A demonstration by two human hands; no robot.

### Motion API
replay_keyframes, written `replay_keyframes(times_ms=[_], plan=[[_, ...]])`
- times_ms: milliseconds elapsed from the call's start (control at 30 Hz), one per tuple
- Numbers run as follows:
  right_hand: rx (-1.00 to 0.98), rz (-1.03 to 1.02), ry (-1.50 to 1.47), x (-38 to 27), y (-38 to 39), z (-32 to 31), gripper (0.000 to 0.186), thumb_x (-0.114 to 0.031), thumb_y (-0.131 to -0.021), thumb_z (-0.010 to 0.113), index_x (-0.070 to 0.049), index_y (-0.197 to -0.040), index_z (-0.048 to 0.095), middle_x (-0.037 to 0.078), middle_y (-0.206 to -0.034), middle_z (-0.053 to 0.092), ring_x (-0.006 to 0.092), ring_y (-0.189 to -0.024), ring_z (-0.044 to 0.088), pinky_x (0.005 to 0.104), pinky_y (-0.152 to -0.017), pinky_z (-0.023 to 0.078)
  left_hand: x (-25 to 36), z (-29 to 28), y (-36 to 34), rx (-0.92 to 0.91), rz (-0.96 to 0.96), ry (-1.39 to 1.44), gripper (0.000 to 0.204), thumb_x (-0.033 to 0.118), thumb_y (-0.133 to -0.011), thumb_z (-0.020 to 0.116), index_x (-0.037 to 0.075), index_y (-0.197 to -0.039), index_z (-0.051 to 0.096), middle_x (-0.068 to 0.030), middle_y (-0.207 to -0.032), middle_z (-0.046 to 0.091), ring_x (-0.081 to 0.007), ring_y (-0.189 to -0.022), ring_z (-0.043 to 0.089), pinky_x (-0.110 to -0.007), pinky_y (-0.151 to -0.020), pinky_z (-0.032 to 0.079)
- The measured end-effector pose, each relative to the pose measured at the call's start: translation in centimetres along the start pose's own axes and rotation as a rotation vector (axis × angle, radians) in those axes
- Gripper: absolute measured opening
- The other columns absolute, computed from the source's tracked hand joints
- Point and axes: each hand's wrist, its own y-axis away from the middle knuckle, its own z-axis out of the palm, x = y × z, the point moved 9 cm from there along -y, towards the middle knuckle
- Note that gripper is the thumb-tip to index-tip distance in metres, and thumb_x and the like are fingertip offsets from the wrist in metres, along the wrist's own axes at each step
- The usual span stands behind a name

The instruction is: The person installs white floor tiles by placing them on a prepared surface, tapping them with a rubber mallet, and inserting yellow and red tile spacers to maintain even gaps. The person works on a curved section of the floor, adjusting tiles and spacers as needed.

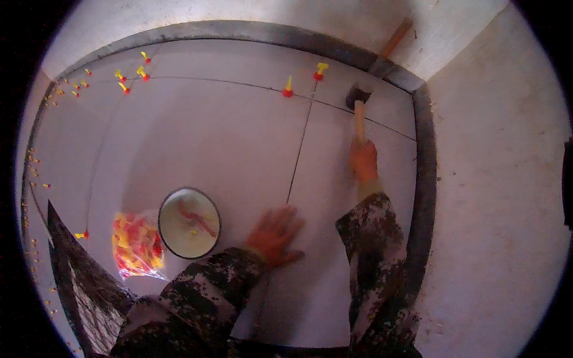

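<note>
The mallet point(359, 108) has a dark head at its far end and a light wooden stick for a handle. Its head is over the corner tile point(391, 114), but you can't tell if they touch. A big, flat, pale gray tile point(215, 137) is left of the mallet. Another flat gray tile point(328, 161) is on the mallet's near side.

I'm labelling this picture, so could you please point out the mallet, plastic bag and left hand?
Mallet point(359, 116): head view, on its wooden handle.
Plastic bag point(138, 245): head view, its middle.
Left hand point(274, 236): head view, back of the hand.
</note>
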Motion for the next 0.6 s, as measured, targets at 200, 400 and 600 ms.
replay_keyframes(times_ms=[200,400,600], plan=[[-0.043,-0.004,-0.055,1.2,-0.2,0.5,0.042,-0.034,-0.099,0.058,0.008,-0.099,0.062,0.032,-0.096,0.067,0.0492,-0.092,0.067,0.0523,-0.078,0.054,0.5,-0.4,-0.7,-0.01,-0.001,-0.013,0.083,0.065,-0.094,0.053,0.017,-0.158,0.031,-0.0176,-0.167,0.017,-0.0334,-0.156,0.013,-0.057,-0.124,0.008],[-0.14,-0.12,0.056,2.8,11.9,-0.4,0.034,-0.028,-0.1,0.057,0.007,-0.103,0.058,0.03,-0.091,0.067,0.0482,-0.088,0.066,0.0532,-0.075,0.052,0.0,-0.8,1.0,0.124,0.008,0.041,0.08,0.059,-0.091,0.061,0.012,-0.153,0.04,-0.0205,-0.163,0.027,-0.0349,-0.152,0.023,-0.059,-0.121,0.018],[-0.221,-0.021,-0.081,0.9,16.7,-1.4,0.032,-0.027,-0.1,0.057,0.005,-0.103,0.056,0.03,-0.094,0.068,0.0495,-0.089,0.066,0.0544,-0.077,0.052,0.3,-0.5,0.6,0.08,0.009,0.013,0.082,0.064,-0.094,0.053,0.014,-0.156,0.035,-0.0181,-0.166,0.019,-0.0336,-0.155,0.016,-0.057,-0.123,0.014]])
